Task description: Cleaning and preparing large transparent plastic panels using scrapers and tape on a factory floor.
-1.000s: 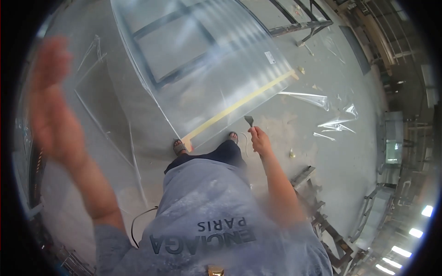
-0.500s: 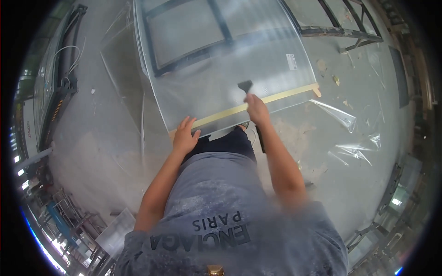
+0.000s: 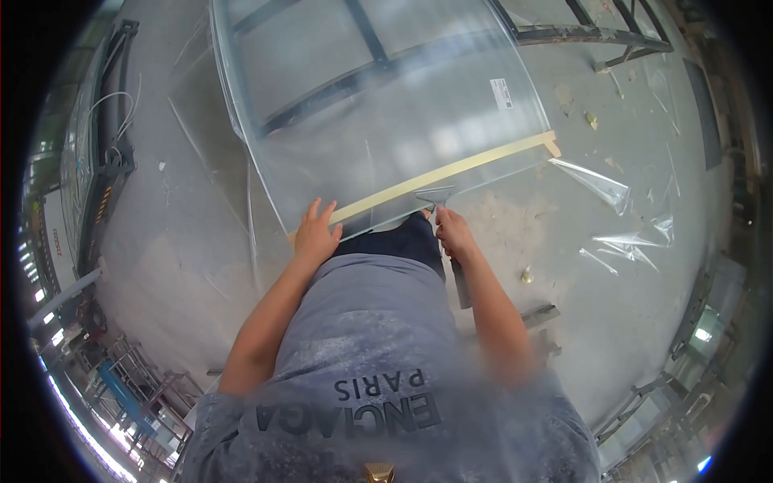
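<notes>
A large clear sheet (image 3: 322, 161) lies over a dark metal frame (image 3: 322, 92) that shows through it. Along its near edge runs a strip of pale yellow masking tape (image 3: 451, 168), its right end folded over the corner. My left hand (image 3: 316, 233) rests on the sheet's near left corner by the tape, fingers spread. In my right hand (image 3: 455, 233) is a wide-bladed scraper (image 3: 436, 194), its fingers wrapped round the handle. The scraper's blade is over the sheet's near edge, just on my side of the tape; whether it touches I cannot tell.
Crumpled clear film (image 3: 596, 187) lies on the floor to the right. A second dark metal frame (image 3: 580, 35) stands at the far right. A white label (image 3: 501, 94) is stuck on the sheet. At the left is a long dark machine (image 3: 105, 145) with a looped white cable.
My right hand has drawn the scraper toward me, from beyond the tape to the near edge. The left hand has stayed on the corner. The view has shifted slightly.
</notes>
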A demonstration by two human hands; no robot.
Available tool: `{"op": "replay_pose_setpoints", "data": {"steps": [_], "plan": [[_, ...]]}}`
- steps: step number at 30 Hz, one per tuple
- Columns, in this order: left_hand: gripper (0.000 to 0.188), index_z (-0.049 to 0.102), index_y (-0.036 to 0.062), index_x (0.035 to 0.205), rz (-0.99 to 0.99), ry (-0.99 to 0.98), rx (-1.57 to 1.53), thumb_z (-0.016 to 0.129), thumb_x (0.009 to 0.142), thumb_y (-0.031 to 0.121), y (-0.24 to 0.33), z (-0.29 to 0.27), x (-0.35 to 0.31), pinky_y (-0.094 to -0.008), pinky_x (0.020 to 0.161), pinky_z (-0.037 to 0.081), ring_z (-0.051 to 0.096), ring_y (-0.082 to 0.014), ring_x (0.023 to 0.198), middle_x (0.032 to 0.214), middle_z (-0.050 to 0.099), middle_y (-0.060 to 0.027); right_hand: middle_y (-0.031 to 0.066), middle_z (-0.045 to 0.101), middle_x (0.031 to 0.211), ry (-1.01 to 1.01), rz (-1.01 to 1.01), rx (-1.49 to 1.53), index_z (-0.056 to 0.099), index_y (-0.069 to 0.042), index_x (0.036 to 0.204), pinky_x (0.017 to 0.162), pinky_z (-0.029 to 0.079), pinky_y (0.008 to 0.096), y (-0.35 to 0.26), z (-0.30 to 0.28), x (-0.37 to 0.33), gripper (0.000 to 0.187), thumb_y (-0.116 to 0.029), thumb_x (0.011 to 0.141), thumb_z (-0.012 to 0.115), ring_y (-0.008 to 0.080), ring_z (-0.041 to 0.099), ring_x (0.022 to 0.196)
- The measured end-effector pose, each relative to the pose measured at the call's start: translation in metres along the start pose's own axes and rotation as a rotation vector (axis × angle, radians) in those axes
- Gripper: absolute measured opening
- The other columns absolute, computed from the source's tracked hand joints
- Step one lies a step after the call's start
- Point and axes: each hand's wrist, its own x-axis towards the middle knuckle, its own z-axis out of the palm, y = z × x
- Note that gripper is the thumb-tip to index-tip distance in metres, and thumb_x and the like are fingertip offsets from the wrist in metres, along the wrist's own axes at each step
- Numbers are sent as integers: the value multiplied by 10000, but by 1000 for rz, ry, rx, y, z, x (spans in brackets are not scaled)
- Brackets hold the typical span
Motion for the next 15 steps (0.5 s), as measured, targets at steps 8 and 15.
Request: {"op": "replay_pose_setpoints", "data": {"steps": [8,15], "plan": [[534,569,171,1387,3,-45,10,669,874,277,-1,-10,4,-444,1059,450,485,-379,1317,1515,405,-181,-7,424,573,63,-14,-69,500,-117,898,333,274,276,7,7,3,418,-508,1026,430,89,337,371],[523,584,168,1374,-7,-31,-19,667,869,280,-3,-8,5,-450,1058,448,492,-384,1311,1513,411,-185,-3,435,577,91,16,-82,502,-117,897,332,269,277,2,9,7,418,-510,1026,440,92,346,373]]}}
